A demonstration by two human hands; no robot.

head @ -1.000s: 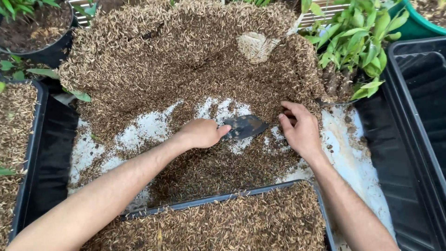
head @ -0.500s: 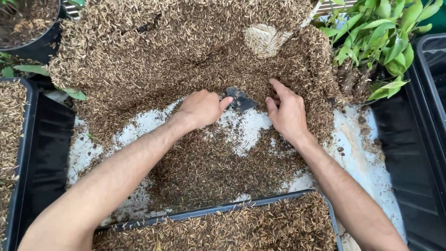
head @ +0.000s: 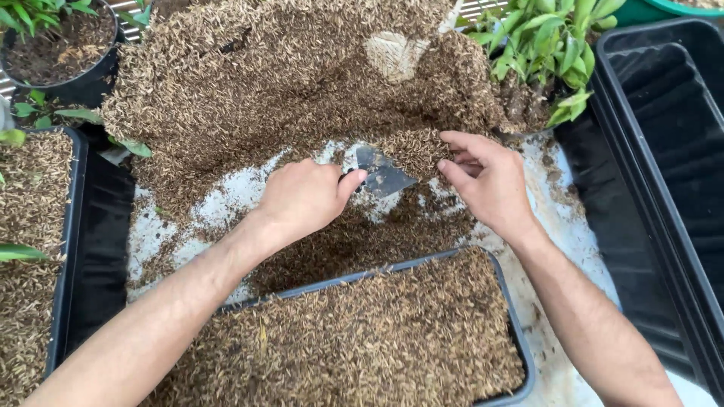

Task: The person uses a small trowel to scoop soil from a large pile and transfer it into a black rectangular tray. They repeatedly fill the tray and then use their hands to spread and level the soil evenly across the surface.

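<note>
A broad heap of brown rice husks (head: 264, 83) covers the white work surface (head: 226, 200) and spreads away beyond the left hand's grip, thinning to bare patches just to the left of it. Below the grip, on the near side, a black tray (head: 507, 301) stands filled level with the same husks. Well to the right of the grip stands a large empty black tub (head: 664, 128), and to the far left another black tray of husks (head: 72, 226) sits at the frame edge. Up and right of the grip grows a green leafy plant (head: 554, 45); up and far left stands a round black pot of soil (head: 56, 53).

The left hand (head: 302, 197) is closed around the handle of a small dark trowel (head: 385, 175), thumb lying along the top, so the handle itself is hidden in the fist. The trowel's blade juts out to the right of the grip, its flat face up and its tip touching the edge of the husk heap, above a bare patch of white. Just to the right of the blade, the right hand (head: 490, 185) holds nothing: its fingers are curled loosely, fingertips (head: 450, 172) near the blade's point and brushing the husks, the palm turned down over the thin scatter of husks.
</note>
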